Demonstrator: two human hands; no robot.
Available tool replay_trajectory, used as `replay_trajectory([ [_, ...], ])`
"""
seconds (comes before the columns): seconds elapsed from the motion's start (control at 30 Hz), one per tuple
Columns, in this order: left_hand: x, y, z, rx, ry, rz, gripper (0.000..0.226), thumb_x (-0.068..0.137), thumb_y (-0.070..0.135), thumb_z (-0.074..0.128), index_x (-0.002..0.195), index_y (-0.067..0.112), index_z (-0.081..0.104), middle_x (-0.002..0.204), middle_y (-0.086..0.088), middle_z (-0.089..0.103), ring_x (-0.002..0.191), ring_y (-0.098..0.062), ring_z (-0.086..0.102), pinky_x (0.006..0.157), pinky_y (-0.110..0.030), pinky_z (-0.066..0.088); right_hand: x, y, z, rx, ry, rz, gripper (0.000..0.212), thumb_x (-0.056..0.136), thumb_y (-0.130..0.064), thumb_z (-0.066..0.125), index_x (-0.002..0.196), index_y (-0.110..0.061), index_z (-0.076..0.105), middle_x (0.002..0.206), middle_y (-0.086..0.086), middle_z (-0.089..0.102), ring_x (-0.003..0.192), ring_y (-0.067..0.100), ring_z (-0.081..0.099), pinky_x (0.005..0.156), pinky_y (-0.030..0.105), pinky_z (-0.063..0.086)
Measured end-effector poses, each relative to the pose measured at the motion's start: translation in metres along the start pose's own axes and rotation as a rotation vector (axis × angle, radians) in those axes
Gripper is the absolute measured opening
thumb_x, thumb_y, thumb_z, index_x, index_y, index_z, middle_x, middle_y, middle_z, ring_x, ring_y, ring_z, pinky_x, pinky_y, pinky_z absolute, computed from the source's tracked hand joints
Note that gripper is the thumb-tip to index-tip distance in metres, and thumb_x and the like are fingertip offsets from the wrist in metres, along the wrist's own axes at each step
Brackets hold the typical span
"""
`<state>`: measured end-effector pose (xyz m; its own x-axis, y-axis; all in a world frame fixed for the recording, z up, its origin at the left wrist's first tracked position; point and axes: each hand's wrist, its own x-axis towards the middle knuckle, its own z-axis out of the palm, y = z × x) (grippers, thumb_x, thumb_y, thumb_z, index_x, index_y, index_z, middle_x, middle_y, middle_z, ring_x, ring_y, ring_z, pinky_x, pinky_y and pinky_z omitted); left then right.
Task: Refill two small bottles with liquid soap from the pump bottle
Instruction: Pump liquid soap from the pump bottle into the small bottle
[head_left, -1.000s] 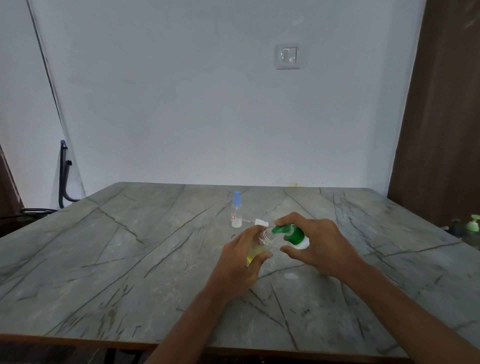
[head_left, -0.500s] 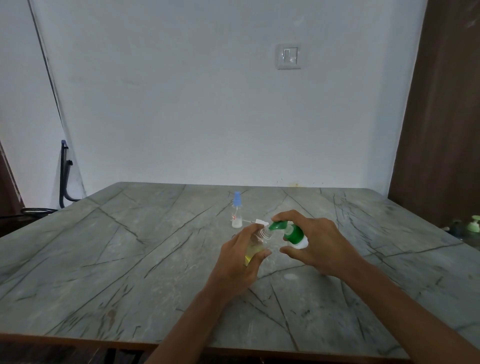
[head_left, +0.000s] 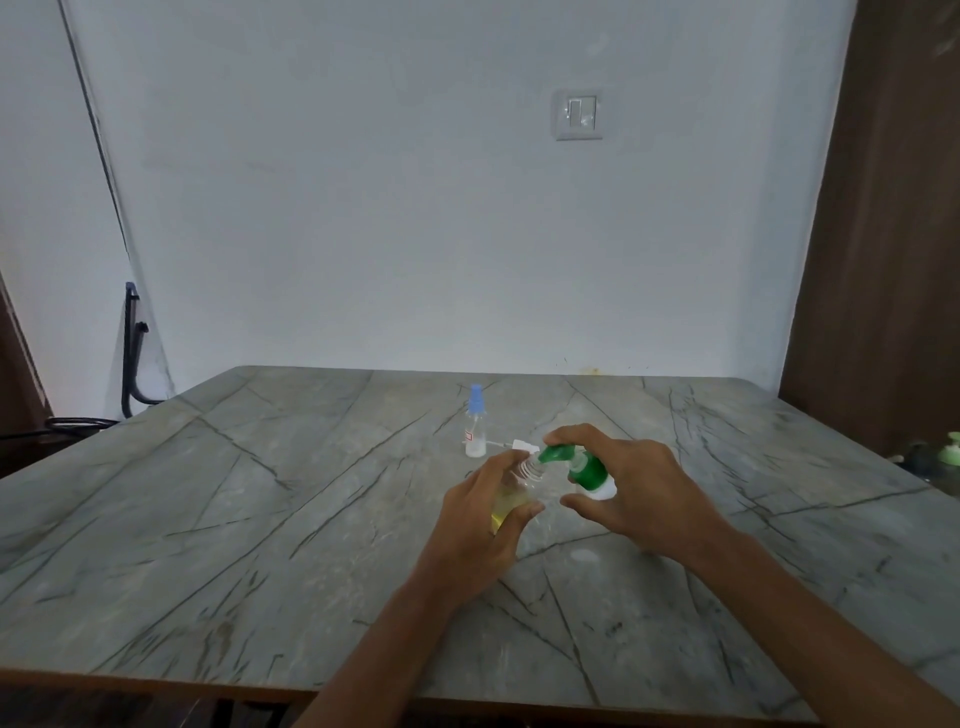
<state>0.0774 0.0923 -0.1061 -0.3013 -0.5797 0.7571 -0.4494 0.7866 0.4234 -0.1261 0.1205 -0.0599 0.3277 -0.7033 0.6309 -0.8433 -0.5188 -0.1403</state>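
Note:
My left hand (head_left: 480, 525) grips a small clear bottle (head_left: 519, 488), tilted, with yellowish liquid low in it and its threaded neck bare. My right hand (head_left: 644, 488) is wrapped around the green pump bottle (head_left: 587, 470), fingers over the pump head; the green spout meets the small bottle's neck. A small white cap piece (head_left: 521, 446) lies on the table just behind the hands. Further back stands a second small clear bottle (head_left: 475, 423), upright, with a blue spray cap.
The grey marble table (head_left: 234, 519) reaches the white wall. Its near edge runs along the bottom of the view. A dark metal chair frame (head_left: 132, 358) stands off the left side. At the far right edge sit a dark object and a pale green pump top (head_left: 950, 449).
Both hands have stayed close together; the right hand and pump bottle shifted slightly left toward the small bottle's neck. The bottle with the blue cap has not moved.

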Motion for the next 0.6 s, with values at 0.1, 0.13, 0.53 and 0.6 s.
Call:
replay_trajectory([
  [0.1, -0.0004, -0.0009, 0.0002, -0.002, 0.008, -0.001, 0.053, 0.085, 0.039, 0.064, 0.130, 0.016, 0.048, 0.118, 0.002, 0.063, 0.102, -0.009, 0.060, 0.088, -0.023, 0.051, 0.0003, 0.0008, 0.0005, -0.013, 0.001, -0.001, 0.072, 0.074, -0.044, 0.081, 0.128, -0.051, 0.033, 0.095, -0.012, 0.071, 0.069, 0.005, 0.061, 0.067, 0.013, 0.049],
  [0.13, -0.0003, -0.0008, 0.0003, -0.002, 0.009, -0.004, 0.052, 0.085, 0.038, 0.065, 0.130, 0.016, 0.048, 0.119, 0.001, 0.063, 0.103, -0.009, 0.060, 0.089, -0.023, 0.050, 0.0000, 0.0009, 0.0007, -0.011, 0.002, -0.002, 0.072, 0.074, -0.045, 0.080, 0.128, -0.051, 0.033, 0.096, -0.012, 0.071, 0.070, 0.005, 0.061, 0.067, 0.014, 0.050],
  [0.53, -0.0006, -0.0003, 0.0009, -0.007, -0.002, -0.013, 0.055, 0.085, 0.039, 0.065, 0.131, 0.017, 0.048, 0.121, 0.001, 0.062, 0.105, -0.008, 0.059, 0.091, -0.020, 0.049, -0.0011, 0.0020, 0.0037, 0.034, 0.034, 0.015, 0.065, 0.075, -0.041, 0.081, 0.124, -0.050, 0.038, 0.090, -0.010, 0.071, 0.069, 0.008, 0.063, 0.066, 0.025, 0.056],
  [0.6, -0.0007, 0.0001, 0.0014, 0.002, -0.025, -0.006, 0.056, 0.084, 0.040, 0.064, 0.131, 0.015, 0.047, 0.121, 0.000, 0.062, 0.104, -0.007, 0.058, 0.089, -0.012, 0.045, -0.0016, 0.0032, 0.0033, 0.037, 0.043, 0.007, 0.060, 0.075, -0.040, 0.081, 0.121, -0.047, 0.043, 0.089, -0.009, 0.071, 0.067, 0.007, 0.062, 0.064, 0.023, 0.055],
])
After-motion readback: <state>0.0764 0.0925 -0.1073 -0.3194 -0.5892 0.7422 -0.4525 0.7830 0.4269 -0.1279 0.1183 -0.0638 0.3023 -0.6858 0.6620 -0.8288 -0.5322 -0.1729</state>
